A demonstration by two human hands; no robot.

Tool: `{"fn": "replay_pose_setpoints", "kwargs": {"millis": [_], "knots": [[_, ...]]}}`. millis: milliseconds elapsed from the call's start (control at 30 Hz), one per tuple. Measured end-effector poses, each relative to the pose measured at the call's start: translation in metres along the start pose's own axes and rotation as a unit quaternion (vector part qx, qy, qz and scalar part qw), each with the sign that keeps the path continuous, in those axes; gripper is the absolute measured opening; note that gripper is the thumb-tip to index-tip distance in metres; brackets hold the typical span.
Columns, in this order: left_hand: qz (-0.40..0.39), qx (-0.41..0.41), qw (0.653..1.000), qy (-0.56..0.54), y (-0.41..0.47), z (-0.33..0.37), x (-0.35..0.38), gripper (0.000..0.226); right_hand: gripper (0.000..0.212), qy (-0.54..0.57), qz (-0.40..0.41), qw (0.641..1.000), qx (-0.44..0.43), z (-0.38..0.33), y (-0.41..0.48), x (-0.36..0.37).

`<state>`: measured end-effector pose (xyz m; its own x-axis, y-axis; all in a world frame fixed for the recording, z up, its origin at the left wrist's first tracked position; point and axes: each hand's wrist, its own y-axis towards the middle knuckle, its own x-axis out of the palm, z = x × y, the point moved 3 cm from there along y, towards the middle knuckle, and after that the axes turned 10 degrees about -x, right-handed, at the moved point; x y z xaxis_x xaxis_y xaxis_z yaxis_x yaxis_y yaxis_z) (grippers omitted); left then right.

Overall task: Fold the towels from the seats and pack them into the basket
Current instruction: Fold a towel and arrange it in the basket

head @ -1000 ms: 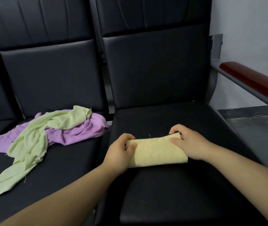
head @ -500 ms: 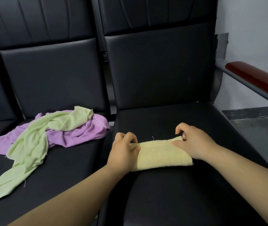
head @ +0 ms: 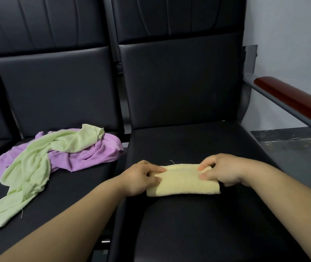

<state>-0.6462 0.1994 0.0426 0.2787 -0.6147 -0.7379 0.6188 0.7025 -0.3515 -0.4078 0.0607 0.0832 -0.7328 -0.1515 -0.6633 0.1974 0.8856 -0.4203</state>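
Observation:
A pale yellow towel [head: 184, 182], folded into a small thick rectangle, lies on the right black seat [head: 198, 224]. My left hand [head: 141, 176] pinches its left end between thumb and fingers. At the right end, my right hand [head: 224, 171] pinches the upper edge with thumb and forefinger. On the left seat [head: 60, 195] a light green towel [head: 37, 163] lies crumpled across a purple towel [head: 92, 156]. No basket is in view.
Tall black backrests stand behind both seats. A red-brown armrest [head: 294, 99] on a grey metal bar runs along the right side. Beyond it lie a grey floor [head: 302, 148] and a white wall.
Both hands have shifted their hold on the yellow towel's ends, the right fingers now pinching the top edge. The folded towel looks a little more squared and compact.

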Motion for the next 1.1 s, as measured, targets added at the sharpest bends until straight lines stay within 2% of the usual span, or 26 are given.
{"fn": "replay_pose_setpoints", "kwargs": {"millis": [167,367,533,667,800,967,1100], "knots": [[0.004,-0.004,1.000,0.011,-0.001,0.012,0.002,0.035,0.036,-0.014,-0.001,1.000,0.014,-0.011,0.002,0.006],[0.054,-0.021,0.998,0.004,-0.011,0.027,0.009,0.035,0.035,-0.029,-0.001,0.999,0.014,-0.011,0.001,0.008],[0.064,-0.044,0.995,-0.070,-0.017,0.023,0.011,0.031,0.038,0.022,0.028,0.999,-0.007,-0.002,0.000,0.012],[0.078,-0.054,0.992,-0.088,-0.021,0.026,0.008,0.030,0.037,0.097,0.064,0.992,-0.055,0.003,-0.006,0.006],[0.099,-0.045,0.989,-0.104,-0.028,0.032,-0.001,0.032,0.034,0.115,0.100,0.984,-0.097,-0.003,-0.014,-0.006],[0.130,-0.014,0.984,-0.122,-0.056,0.055,-0.010,0.032,0.028,0.093,0.158,0.969,-0.166,-0.021,-0.040,-0.028],[0.121,0.026,0.984,-0.127,-0.096,0.096,-0.013,0.033,0.030,0.058,0.181,0.961,-0.201,-0.033,-0.091,-0.062]]}}
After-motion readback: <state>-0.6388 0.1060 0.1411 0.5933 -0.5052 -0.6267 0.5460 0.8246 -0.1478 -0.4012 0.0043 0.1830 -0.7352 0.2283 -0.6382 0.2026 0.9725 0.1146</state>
